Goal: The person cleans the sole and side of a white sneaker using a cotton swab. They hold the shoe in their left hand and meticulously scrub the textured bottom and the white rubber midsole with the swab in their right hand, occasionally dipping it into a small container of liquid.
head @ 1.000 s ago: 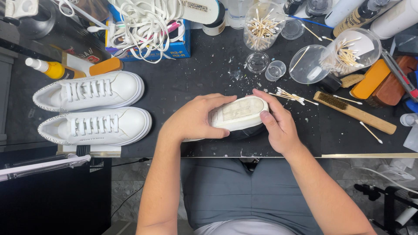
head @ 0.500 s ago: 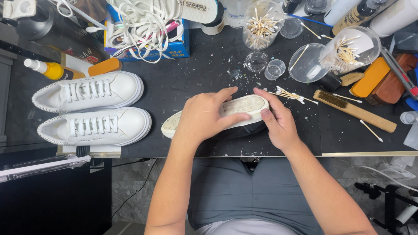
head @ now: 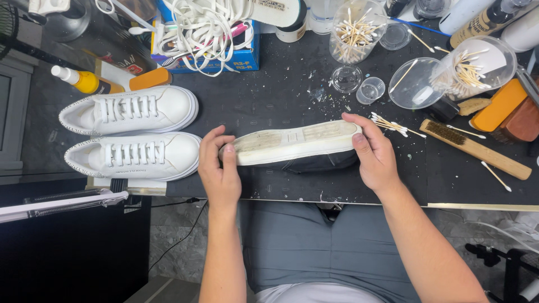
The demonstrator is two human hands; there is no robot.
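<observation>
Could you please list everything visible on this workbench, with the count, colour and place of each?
upturned shoe with worn off-white sole: one, dark upper, front centre, gripped at both ends
white laced leather sneakers: two, side by side, left
blue cardboard box: one, back, under tangled white laces
yellow squeeze bottle: one, far left
clear cups of cotton swabs: two, back right
loose cotton swabs: a small pile, beside the right hand
wooden bristle brush: one, right
black work mat: one, paint-speckled
left hand: fingers on one end of the sole
right hand: fingers on the other end
</observation>
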